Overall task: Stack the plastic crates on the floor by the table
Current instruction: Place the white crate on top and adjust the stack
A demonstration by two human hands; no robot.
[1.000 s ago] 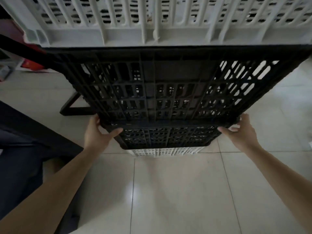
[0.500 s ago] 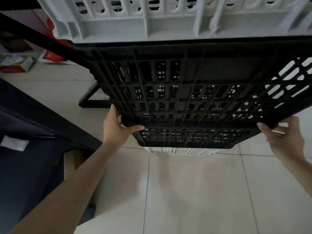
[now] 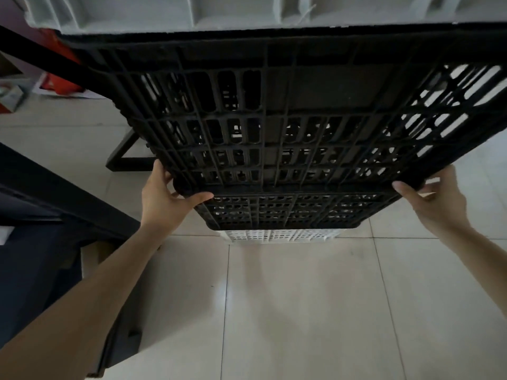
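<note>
A black slatted plastic crate [image 3: 301, 119] fills the upper middle of the head view, standing in a stack. A white crate [image 3: 178, 12] sits on top of it. Below it comes a second black crate [image 3: 288, 212], and under that a white crate [image 3: 277, 235] on the floor. My left hand [image 3: 167, 198] grips the big black crate's lower left corner, thumb underneath. My right hand [image 3: 436, 201] holds its lower right corner, fingers curled round the edge.
A dark table [image 3: 41, 193] runs along the left, with its black leg frame [image 3: 123, 157] behind the stack. A red object [image 3: 63, 75] and a small box [image 3: 11, 97] lie on the floor at the far left. Pale floor tiles [image 3: 301, 311] stretch in front.
The view has closed in on the stack and shifted right. Both hands keep their hold on the black crate's lower corners; the right hand has come back fully into view.
</note>
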